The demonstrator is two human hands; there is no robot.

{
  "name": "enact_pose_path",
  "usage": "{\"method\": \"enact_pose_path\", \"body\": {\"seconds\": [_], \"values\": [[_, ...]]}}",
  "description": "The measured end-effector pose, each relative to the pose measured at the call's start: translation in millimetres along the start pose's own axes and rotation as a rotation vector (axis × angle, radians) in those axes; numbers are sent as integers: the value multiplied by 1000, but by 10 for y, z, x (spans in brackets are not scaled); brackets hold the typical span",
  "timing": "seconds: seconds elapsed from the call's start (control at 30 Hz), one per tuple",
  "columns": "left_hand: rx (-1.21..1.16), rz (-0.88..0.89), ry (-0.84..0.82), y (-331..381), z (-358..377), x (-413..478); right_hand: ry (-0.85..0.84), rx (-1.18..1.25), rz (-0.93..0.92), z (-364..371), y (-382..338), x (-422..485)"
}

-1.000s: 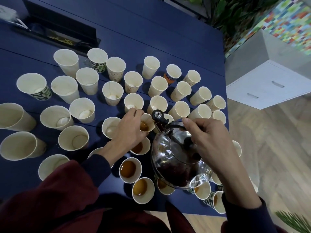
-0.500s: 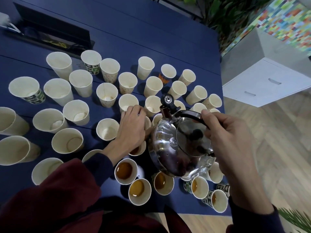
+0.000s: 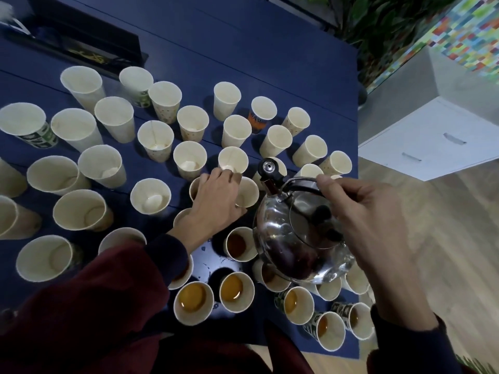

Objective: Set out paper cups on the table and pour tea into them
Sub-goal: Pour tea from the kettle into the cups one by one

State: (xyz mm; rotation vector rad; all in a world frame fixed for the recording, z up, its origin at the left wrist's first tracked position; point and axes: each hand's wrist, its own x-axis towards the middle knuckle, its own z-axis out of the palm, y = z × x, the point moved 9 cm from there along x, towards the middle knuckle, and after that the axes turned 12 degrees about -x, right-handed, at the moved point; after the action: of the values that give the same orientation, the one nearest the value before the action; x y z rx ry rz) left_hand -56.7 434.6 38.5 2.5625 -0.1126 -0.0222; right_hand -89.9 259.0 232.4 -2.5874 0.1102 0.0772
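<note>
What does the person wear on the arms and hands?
The left hand and right hand are bare; no glove, ring or watch shows. The left sleeve is dark red and ends in a navy left cuff. The right cuff is navy too.

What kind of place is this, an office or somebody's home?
Probably an office or meeting room: a blue table with a cable box set into it, a white drawer cabinet beside it, and a colourful tiled wall panel.

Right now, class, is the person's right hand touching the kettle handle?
Touching. The head view shows the right hand wrapped round the kettle handle, with no gap between them.
</note>
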Motion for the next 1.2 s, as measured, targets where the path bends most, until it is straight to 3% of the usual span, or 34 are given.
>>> {"method": "enact_pose_path", "body": {"seconds": [0.5, 1.2], "values": [[-73, -37, -11, 38, 68, 73, -140, -113, -53, 10, 0, 223], [-90, -40, 4, 8, 48, 40, -138, -141, -76, 126, 72, 341]]}}
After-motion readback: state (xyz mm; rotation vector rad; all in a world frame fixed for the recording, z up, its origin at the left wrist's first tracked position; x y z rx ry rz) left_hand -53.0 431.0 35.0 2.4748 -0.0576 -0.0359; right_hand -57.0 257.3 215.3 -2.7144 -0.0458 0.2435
